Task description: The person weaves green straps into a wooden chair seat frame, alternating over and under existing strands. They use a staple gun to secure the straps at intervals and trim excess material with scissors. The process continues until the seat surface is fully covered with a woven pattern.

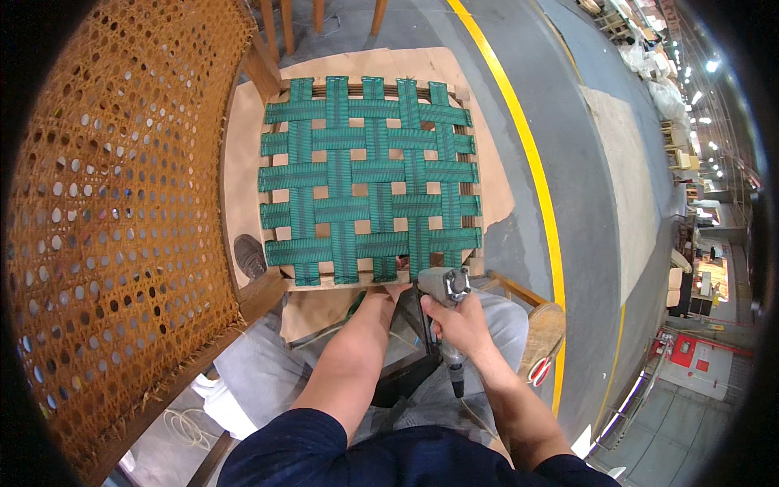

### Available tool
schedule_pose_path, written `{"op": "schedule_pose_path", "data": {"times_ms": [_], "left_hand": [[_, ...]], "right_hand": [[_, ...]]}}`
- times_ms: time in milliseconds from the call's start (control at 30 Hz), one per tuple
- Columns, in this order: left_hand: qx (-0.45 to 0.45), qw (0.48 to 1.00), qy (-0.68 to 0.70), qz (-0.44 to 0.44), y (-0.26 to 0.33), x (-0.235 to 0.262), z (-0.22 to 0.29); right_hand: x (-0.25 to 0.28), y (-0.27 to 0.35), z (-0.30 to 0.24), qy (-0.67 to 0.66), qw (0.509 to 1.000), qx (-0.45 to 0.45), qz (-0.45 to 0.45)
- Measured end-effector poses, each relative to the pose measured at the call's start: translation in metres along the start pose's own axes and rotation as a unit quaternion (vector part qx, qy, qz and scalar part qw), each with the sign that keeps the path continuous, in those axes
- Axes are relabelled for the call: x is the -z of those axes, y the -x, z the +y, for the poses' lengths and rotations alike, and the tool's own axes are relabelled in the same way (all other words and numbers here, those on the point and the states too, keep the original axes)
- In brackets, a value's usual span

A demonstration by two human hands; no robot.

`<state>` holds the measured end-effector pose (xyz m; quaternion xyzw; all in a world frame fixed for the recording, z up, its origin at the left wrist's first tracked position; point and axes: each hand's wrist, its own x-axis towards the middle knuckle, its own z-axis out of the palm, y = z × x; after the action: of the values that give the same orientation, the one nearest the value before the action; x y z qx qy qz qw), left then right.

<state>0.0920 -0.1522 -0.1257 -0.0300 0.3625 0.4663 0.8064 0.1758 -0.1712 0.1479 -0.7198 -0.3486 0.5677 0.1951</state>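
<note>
Signs: I see a red panel with white patches (688,355) low at the far right, too small to make out; a curved yellow floor line (531,162) runs down the grey floor beside the work.
Right hand (461,323): mine, fingers clenched around the grip of a grey metal staple gun (444,286), forearm rising from the lower edge, the gun's nose at the frame's near edge.
Left hand (395,290): fingertips pressed on the near rail just beside the gun; whether it grips anything I cannot tell.
Seat frame: a square wooden seat frame woven with green webbing straps (369,180), lying on brown cardboard sheet (243,146) on the floor, directly ahead of my knees.
Left side: a brown cane-weave chair back (114,227), tilted, close to me.
</note>
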Motion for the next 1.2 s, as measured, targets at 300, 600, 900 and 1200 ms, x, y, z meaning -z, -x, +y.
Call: {"op": "schedule_pose_path", "data": {"times_ms": [300,600,900,1200], "left_hand": [[0.313,0.879,-0.353,0.074,0.038,-0.01,0.015],[0.109,0.808,-0.575,-0.071,0.13,-0.06,0.054],[0.035,0.888,-0.458,-0.03,0.131,-0.129,0.133],[0.034,0.857,-0.514,-0.02,0.088,-0.141,0.142]], "right_hand": [[0.037,0.023,0.0,-0.056,0.997,0.032,0.047],[0.063,0.036,0.007,-0.133,0.989,0.063,0.033],[0.056,0.019,0.015,-0.095,0.995,0.041,-0.012],[0.04,-0.008,0.009,-0.058,0.998,0.026,-0.018]]}}
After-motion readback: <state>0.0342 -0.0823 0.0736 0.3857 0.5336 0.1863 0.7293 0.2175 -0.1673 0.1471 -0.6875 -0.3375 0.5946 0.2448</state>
